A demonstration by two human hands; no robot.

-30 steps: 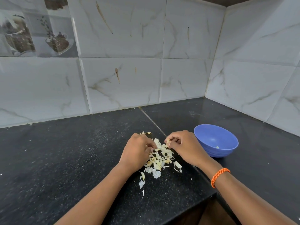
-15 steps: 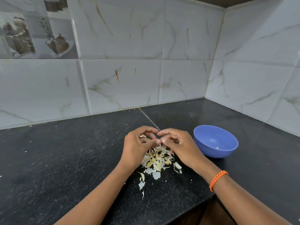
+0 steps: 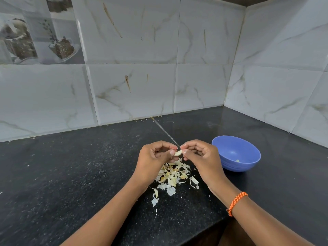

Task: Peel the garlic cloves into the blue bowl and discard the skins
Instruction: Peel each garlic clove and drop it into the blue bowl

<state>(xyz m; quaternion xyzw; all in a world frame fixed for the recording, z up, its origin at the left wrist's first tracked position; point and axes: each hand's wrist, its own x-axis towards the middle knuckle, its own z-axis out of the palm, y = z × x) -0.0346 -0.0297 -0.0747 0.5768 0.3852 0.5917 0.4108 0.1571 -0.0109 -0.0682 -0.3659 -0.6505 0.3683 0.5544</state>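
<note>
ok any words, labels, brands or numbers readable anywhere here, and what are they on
None: no readable text in this view.
Picture tile on the wall: shows cups and plants, no lettering visible.
Blue bowl: plain, no label or brand.
Orange bracelet: braided cord, no writing.
Black counter: only specks and garlic skins.

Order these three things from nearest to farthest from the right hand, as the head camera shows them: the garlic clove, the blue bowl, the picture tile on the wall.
1. The garlic clove: pinched at the fingertips of the right hand, shared with the left hand.
2. The blue bowl: on the counter, just right of that hand.
3. The picture tile: far off, upper left on the wall.
</note>
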